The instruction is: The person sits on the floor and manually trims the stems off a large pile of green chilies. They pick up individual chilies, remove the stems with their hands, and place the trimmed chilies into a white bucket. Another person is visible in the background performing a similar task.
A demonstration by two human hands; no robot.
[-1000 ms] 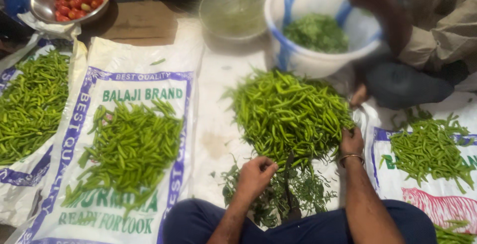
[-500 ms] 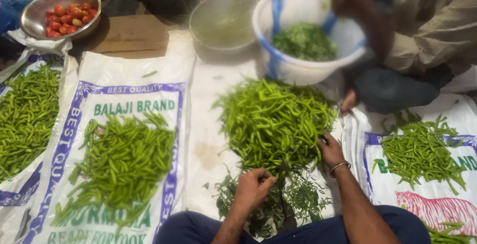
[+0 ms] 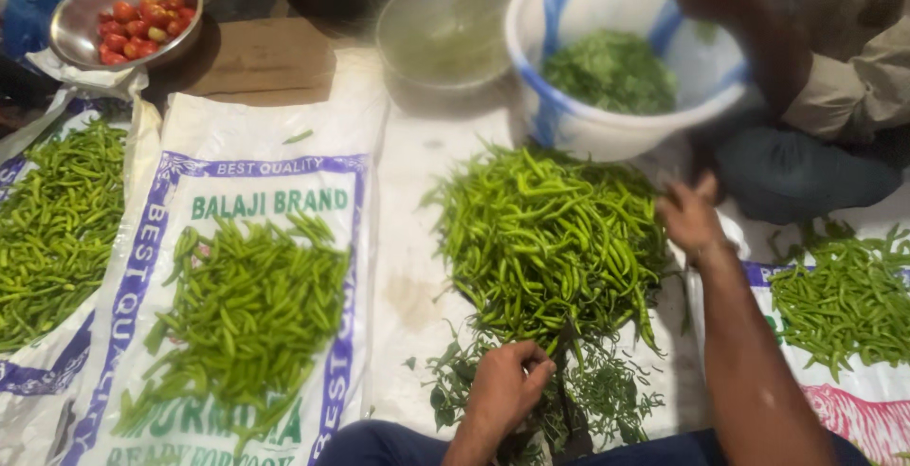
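Seen from above: large heap of green chillies (image 3: 555, 238) mid-floor on white sacking (image 3: 408, 201). Left hand (image 3: 505, 385) at the heap's near edge, fingers curled shut around a chilli stem, above a scatter of plucked stems (image 3: 607, 395). Right hand (image 3: 690, 218) at the heap's right edge, fingers loosely apart, touching chillies. White tub of greens (image 3: 616, 73) beyond.

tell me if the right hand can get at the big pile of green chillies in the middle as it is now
Probably yes: the right hand already sits at the right edge of the chilli pile, with nothing between them.
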